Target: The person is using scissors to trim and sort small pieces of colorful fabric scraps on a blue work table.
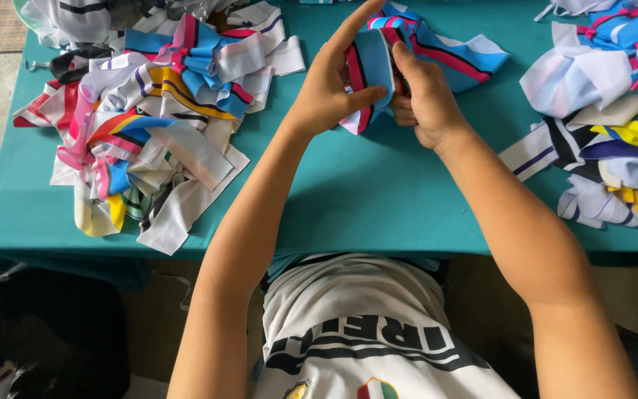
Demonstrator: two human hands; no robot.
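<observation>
Fabric strip (375, 65), blue with red and black stripes, at twelve o'clock on the teal table (363, 199), raised off the surface so both hands can work its fold. Left hand (331, 89) pinches it, thumb under, forefinger straight. Right hand (424, 100) curls closed on its edge. Sorted-looking heaps: scrap pile (149, 125) at ten o'clock, second pile (614, 111) at two.

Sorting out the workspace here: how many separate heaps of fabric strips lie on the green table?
2. One heap of strips lies on the table at the person's left, another heap at the right edge, cut off by the frame. More may lie out of view.
</observation>
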